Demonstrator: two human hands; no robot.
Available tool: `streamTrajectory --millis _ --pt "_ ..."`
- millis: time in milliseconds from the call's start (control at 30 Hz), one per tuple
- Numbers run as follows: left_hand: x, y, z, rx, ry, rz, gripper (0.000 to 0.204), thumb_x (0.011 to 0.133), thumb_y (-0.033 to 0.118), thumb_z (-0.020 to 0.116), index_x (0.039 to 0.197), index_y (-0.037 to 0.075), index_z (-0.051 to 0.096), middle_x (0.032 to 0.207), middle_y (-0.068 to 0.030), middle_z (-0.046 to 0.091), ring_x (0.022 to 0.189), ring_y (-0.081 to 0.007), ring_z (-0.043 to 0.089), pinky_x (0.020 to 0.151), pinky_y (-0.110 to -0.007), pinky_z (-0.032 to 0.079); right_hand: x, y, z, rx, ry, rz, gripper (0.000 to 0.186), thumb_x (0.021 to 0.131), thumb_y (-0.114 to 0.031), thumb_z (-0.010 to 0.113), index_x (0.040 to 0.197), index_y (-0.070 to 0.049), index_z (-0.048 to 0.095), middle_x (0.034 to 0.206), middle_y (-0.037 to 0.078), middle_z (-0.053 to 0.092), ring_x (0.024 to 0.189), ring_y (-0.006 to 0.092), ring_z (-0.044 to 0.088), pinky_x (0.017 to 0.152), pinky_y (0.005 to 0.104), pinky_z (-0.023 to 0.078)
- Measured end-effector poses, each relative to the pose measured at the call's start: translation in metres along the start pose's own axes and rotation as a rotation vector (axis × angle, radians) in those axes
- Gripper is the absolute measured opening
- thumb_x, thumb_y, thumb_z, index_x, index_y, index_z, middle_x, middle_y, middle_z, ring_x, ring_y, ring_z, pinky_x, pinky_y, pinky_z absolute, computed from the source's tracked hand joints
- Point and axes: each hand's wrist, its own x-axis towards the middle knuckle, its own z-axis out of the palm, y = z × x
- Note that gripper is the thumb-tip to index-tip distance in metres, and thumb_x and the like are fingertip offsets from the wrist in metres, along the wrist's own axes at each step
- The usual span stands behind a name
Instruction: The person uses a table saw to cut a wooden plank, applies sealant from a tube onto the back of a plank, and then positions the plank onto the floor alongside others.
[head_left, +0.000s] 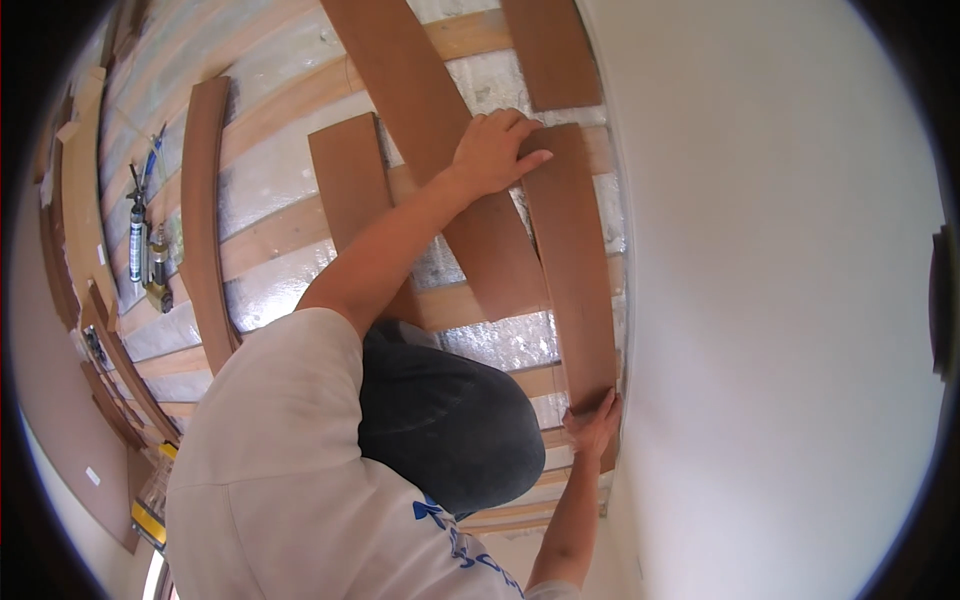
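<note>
A brown wooden floor plank [575, 260] lies lengthwise close to the white wall. My left hand [497, 152], fingers and thumb spread, rests across the edge of another long plank [430, 120], its thumb reaching over the far end of the wall-side plank. At that plank's near end my right hand [592, 425] grips it, thumb and fingers on opposite sides. The long plank lies at a slant, touching or nearly touching the wall-side one. Another plank [555, 50] lies beyond the far end, with a gap between them. A rounded dark grey cloth shape [450, 420] lies between my arms.
Pale wooden joists [280, 235] cross silvery foil sheeting [500, 340]. A shorter plank [350, 160] and a long board [203, 200] lie to the left. Beyond them are a caulking gun [137, 240] and a small dark tool [158, 270]. The white wall [760, 300] bounds the right.
</note>
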Motion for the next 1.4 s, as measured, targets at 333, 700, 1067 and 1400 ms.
streamTrajectory --millis 333,700,1067,1400 --pt "-0.051 -0.002 -0.039 -0.044 -0.432 0.358 0.078 0.080 0.044 0.085 0.146 0.015 0.057 0.159 -0.0232 0.039 0.149 -0.0411 0.036 0.121 -0.057 0.026 0.000 0.005 0.008 -0.052 -0.038 0.111 0.123 0.067 -0.034 0.092 0.166 -0.010 0.022 0.164 0.030 0.031 0.149 0.0493 0.033 0.124 0.0540 0.030" --pt "-0.041 0.019 -0.062 0.377 -0.941 1.101 0.115 0.072 0.052 0.088 0.166 0.025 0.028 0.164 -0.0270 0.031 0.154 -0.0433 0.028 0.127 -0.059 0.012 -0.004 -0.025 0.021 0.080 0.242 -0.054 0.096 0.083 -0.026 0.085 0.162 -0.007 0.034 0.165 0.030 0.030 0.151 0.0489 0.032 0.125 0.0550 0.028" --pt "-0.026 0.040 -0.129 0.289 -0.476 1.155 0.117 0.070 0.050 0.090 0.166 0.031 0.026 0.159 -0.0285 0.035 0.148 -0.0438 0.036 0.124 -0.057 0.022 -0.004 -0.145 0.064 1.325 0.078 0.243 0.074 0.097 -0.015 0.074 0.160 -0.006 0.036 0.160 0.026 0.040 0.146 0.0350 0.044 0.117 0.0485 0.041" --pt "-0.078 0.011 -0.196 0.560 -1.164 1.228 0.130 0.059 0.043 0.094 0.167 0.037 0.023 0.158 -0.0291 0.038 0.147 -0.0445 0.038 0.114 -0.055 0.031 0.014 -0.206 0.071 1.409 -0.234 0.348 0.064 0.100 -0.022 0.069 0.155 -0.004 0.042 0.152 0.024 0.049 0.138 0.0329 0.051 0.113 0.0468 0.044"
